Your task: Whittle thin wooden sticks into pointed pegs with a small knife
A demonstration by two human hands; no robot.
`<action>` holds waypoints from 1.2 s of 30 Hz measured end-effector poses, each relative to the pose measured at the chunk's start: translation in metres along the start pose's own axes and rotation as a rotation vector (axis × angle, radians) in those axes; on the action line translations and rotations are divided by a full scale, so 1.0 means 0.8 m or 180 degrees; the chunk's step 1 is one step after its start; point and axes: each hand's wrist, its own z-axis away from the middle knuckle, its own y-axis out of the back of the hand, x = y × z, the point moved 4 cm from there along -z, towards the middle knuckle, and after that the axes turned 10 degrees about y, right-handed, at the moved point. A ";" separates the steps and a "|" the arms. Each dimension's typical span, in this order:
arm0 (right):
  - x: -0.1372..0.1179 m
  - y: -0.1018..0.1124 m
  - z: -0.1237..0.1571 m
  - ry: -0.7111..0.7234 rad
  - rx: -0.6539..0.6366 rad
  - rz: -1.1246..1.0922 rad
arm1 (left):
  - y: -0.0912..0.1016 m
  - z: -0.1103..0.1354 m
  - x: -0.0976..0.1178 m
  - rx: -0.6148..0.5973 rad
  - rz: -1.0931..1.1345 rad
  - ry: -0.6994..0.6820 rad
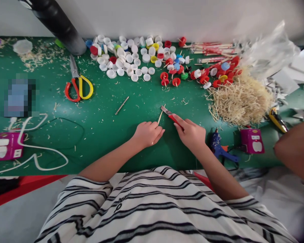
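Observation:
My left hand [147, 133] is closed around a thin wooden stick [160, 116] whose tip points up and away over the green table [131, 141]. My right hand [190, 133] grips a red-handled utility knife [170, 115]. Its blade meets the stick near the tip. Both hands rest close together at the table's middle front. Small wood shavings lie scattered around them.
Several white and coloured bottle caps [131, 57] lie at the back, some on sticks [176, 81]. Red-and-yellow scissors [77, 84] and a loose stick [121, 105] are at left. A shavings heap [239, 98], blue glue gun [219, 146] and purple box [252, 141] are at right. Another person's arm [296, 152] enters far right.

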 end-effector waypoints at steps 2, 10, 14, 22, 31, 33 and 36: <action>-0.002 -0.002 -0.001 0.0001 -0.0006 0.0019 | 0.000 -0.001 0.000 -0.0014 -0.0003 0.0011; 0.001 -0.001 0.004 0.0088 0.0035 0.0075 | 0.001 0.001 -0.001 0.0014 0.0029 0.0067; 0.001 0.001 0.007 0.0086 -0.0038 0.0089 | 0.004 0.001 0.001 -0.0031 0.0087 0.0087; -0.002 -0.001 0.010 0.0003 0.0005 0.0055 | 0.003 0.000 0.000 -0.0042 0.0105 0.0097; -0.008 -0.008 -0.003 -0.0015 0.0082 0.0039 | -0.001 -0.005 -0.002 -0.0361 0.0039 0.0246; -0.009 -0.008 -0.006 -0.0004 0.0057 0.0092 | -0.001 -0.004 -0.002 -0.0358 0.0021 0.0253; -0.012 -0.008 -0.010 -0.0004 0.0027 0.0162 | -0.001 -0.004 -0.002 -0.0328 -0.0006 0.0222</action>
